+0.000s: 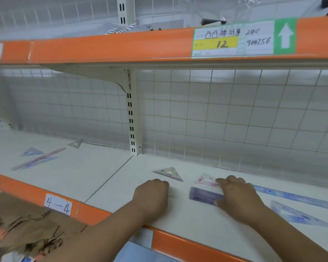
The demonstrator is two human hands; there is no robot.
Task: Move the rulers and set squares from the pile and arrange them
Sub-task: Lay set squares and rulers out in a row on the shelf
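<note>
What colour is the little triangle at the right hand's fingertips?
Pink. The head view shows the triangle just beyond the right hand.

Up and right of the slotted upright (130, 118), the shelf-edge price tag (233, 39) reads "12", "240", "904756"; down left, a white label (58, 204) reads "4—4".

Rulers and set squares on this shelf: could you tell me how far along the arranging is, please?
Roughly halfway, I'd judge. Done: a grey set square, pink set square, blue ruler and blue set square lie spread on the right section. In hand: the right hand grips the purple ruler; the left hand rests curled, apparently empty. Left: the pile on the left section.
</note>
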